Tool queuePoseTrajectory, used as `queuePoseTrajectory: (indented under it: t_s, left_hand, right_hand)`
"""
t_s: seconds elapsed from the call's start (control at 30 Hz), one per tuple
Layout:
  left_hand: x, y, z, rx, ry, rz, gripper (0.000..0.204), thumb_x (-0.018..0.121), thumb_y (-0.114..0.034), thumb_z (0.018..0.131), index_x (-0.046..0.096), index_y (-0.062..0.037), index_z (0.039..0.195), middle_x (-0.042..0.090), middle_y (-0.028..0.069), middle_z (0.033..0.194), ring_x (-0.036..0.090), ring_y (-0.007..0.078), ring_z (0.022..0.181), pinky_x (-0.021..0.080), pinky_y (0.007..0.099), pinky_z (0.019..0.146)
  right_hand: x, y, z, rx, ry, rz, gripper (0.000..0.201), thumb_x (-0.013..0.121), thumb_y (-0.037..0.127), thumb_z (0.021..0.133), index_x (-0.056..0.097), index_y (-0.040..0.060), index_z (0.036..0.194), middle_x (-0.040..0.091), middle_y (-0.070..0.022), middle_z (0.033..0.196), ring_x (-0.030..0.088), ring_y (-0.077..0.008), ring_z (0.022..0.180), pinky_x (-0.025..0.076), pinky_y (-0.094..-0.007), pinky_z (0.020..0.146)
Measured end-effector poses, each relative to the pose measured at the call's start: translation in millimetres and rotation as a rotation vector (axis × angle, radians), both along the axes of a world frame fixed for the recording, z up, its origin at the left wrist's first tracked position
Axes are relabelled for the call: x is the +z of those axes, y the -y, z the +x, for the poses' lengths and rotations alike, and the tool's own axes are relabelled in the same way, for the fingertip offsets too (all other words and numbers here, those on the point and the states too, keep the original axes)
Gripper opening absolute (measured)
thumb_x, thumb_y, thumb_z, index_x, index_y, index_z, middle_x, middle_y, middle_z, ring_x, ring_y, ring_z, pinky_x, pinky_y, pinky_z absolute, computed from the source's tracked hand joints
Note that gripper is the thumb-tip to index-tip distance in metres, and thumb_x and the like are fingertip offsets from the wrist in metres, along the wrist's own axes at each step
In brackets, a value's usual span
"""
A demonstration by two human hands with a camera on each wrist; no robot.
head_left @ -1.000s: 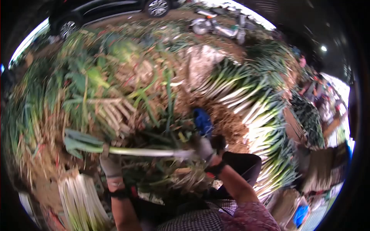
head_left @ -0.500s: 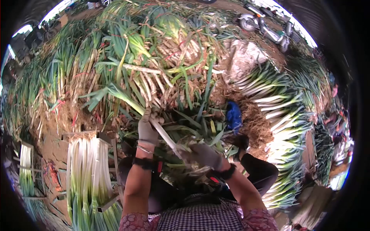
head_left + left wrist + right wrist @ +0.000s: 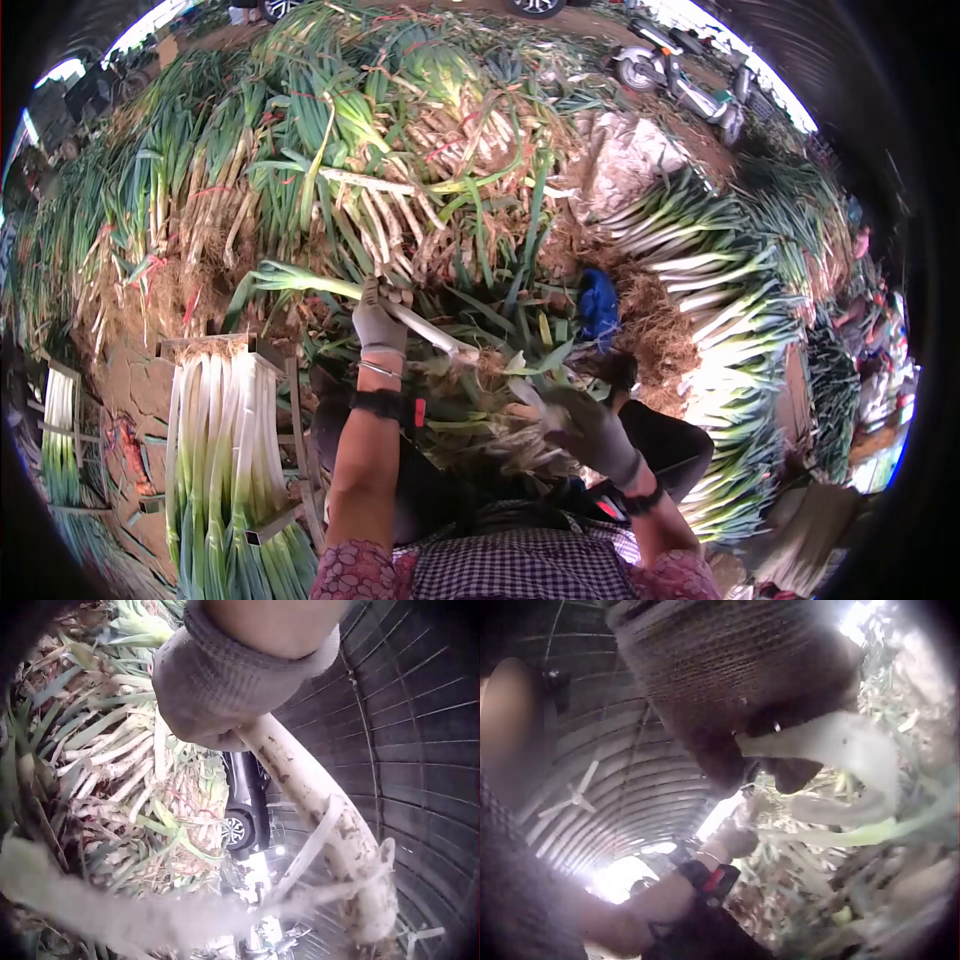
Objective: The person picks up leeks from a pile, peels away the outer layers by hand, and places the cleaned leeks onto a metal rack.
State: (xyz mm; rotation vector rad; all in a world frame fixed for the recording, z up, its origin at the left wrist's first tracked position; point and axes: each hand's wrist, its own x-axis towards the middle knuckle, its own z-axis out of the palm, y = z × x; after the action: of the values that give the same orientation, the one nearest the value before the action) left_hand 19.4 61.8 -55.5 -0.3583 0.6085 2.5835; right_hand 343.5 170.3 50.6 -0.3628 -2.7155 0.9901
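Note:
My gloved left hand [image 3: 380, 322] grips a leek [image 3: 430, 333] around its white shank. Its green leaves point to the upper left and its root end to the lower right. In the left wrist view, dirt marks the shank [image 3: 311, 780], and a loose pale strip [image 3: 311, 844] crosses in front of it. My gloved right hand [image 3: 590, 432] is apart from the leek, at its lower right. The right wrist view shows curled fingers [image 3: 720, 761] pinching a pale peeled leaf strip [image 3: 855, 750].
Piled untrimmed leeks [image 3: 240, 170] spread across the far left and middle. Cleaned leeks [image 3: 725, 330] lie in a long row at right. More white leeks [image 3: 225, 430] fill a frame at lower left. A blue cloth-like item [image 3: 598, 308] lies by the roots; a scooter [image 3: 690, 85] stands behind.
My right hand has moved away from the leek's root end, down and to the right, with the peeled strip. My left hand has come nearer the middle since the first frame, still holding the leek.

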Motion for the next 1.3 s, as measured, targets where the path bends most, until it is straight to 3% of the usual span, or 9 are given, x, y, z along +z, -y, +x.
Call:
queuePoseTrajectory:
  t_s: [0.13, 0.2, 0.37, 0.43, 0.57, 0.63, 0.87, 1.03, 1.3]
  left_hand:
    - [-1, -5, 14, -0.096, -0.087, 0.083, 0.025, 0.054, -0.025, 0.097, 0.052, -0.0061, 0.081, 0.048, 0.0004, 0.067, 0.050, 0.0151, 0.063, 0.052, 0.0326, 0.068]
    - [14, -5, 22, -0.100, -0.067, 0.094, 0.024, 0.055, -0.027, 0.097, 0.055, -0.0051, 0.085, 0.049, 0.0003, 0.068, 0.051, 0.0145, 0.064, 0.052, 0.0324, 0.068]
    - [11, 3, 13, -0.139, -0.131, 0.082, 0.025, 0.058, -0.028, 0.095, 0.060, -0.0032, 0.095, 0.052, 0.0000, 0.069, 0.052, 0.0146, 0.063, 0.053, 0.0319, 0.072]
    - [13, 6, 3, -0.087, -0.104, 0.073, 0.024, 0.057, -0.027, 0.095, 0.059, -0.0033, 0.090, 0.051, 0.0009, 0.067, 0.052, 0.0155, 0.062, 0.054, 0.0335, 0.070]
    - [17, 6, 3, 0.006, -0.051, -0.066, 0.026, 0.056, -0.026, 0.096, 0.052, -0.0044, 0.082, 0.049, 0.0035, 0.067, 0.052, 0.0175, 0.061, 0.055, 0.0386, 0.067]
    - [33, 4, 15, 0.005, -0.089, -0.105, 0.023, 0.056, -0.025, 0.096, 0.052, -0.0044, 0.086, 0.048, 0.0031, 0.069, 0.051, 0.0176, 0.061, 0.055, 0.0393, 0.067]
    - [46, 6, 53, -0.069, -0.269, -0.214, 0.020, 0.059, -0.021, 0.094, 0.053, -0.0019, 0.093, 0.054, 0.0050, 0.071, 0.058, 0.0192, 0.063, 0.054, 0.0355, 0.062]
    - [65, 37, 21, -0.097, -0.514, -0.080, 0.023, 0.053, -0.019, 0.097, 0.052, 0.0023, 0.106, 0.062, 0.0128, 0.094, 0.066, 0.0263, 0.080, 0.057, 0.0415, 0.077]
    - [62, 36, 22, -0.091, -0.463, -0.164, 0.014, 0.059, -0.006, 0.092, 0.055, 0.0004, 0.103, 0.064, 0.0094, 0.090, 0.068, 0.0238, 0.082, 0.060, 0.0372, 0.070]
  right_hand:
    - [-22, 14, -75, -0.154, 0.155, -0.230, 0.071, 0.077, 0.023, 0.075, 0.044, 0.0065, 0.135, 0.058, -0.0167, 0.122, 0.064, -0.0288, 0.092, 0.052, -0.0362, 0.079]
    - [-73, 14, -97, 0.029, -0.120, -0.989, 0.070, 0.073, 0.021, 0.079, 0.039, 0.0091, 0.139, 0.059, -0.0130, 0.121, 0.062, -0.0286, 0.094, 0.051, -0.0343, 0.080]
    - [-66, 42, -80, -0.063, 0.078, -0.849, 0.044, 0.060, 0.021, 0.093, 0.048, 0.0064, 0.133, 0.060, -0.0029, 0.114, 0.056, -0.0163, 0.105, 0.048, -0.0266, 0.083]
    - [-44, 39, -43, -0.173, 0.060, -1.349, 0.036, 0.059, 0.020, 0.094, 0.055, 0.0085, 0.128, 0.061, -0.0030, 0.112, 0.058, -0.0145, 0.100, 0.048, -0.0278, 0.084]
    - [-22, 9, 3, -0.090, 0.418, -0.417, 0.034, 0.067, 0.015, 0.085, 0.063, 0.0115, 0.118, 0.065, -0.0077, 0.104, 0.065, -0.0236, 0.085, 0.051, -0.0307, 0.077]
    - [-10, 4, -12, -0.203, 0.115, 0.234, 0.035, 0.077, 0.019, 0.073, 0.067, 0.0085, 0.105, 0.065, -0.0117, 0.100, 0.065, -0.0290, 0.080, 0.053, -0.0359, 0.070]
    - [-32, 44, -141, -0.160, -0.269, 0.439, 0.043, 0.077, 0.009, 0.072, 0.059, 0.0063, 0.110, 0.064, -0.0143, 0.097, 0.063, -0.0298, 0.086, 0.051, -0.0338, 0.074]
    - [-15, 30, -148, -0.117, -0.087, -0.457, 0.034, 0.074, 0.009, 0.074, 0.057, 0.0048, 0.103, 0.064, -0.0121, 0.094, 0.063, -0.0284, 0.086, 0.050, -0.0346, 0.075]
    - [-31, 20, -146, -0.143, -0.291, 0.119, 0.027, 0.076, 0.007, 0.068, 0.059, 0.0041, 0.090, 0.064, -0.0093, 0.082, 0.062, -0.0247, 0.070, 0.048, -0.0328, 0.064]
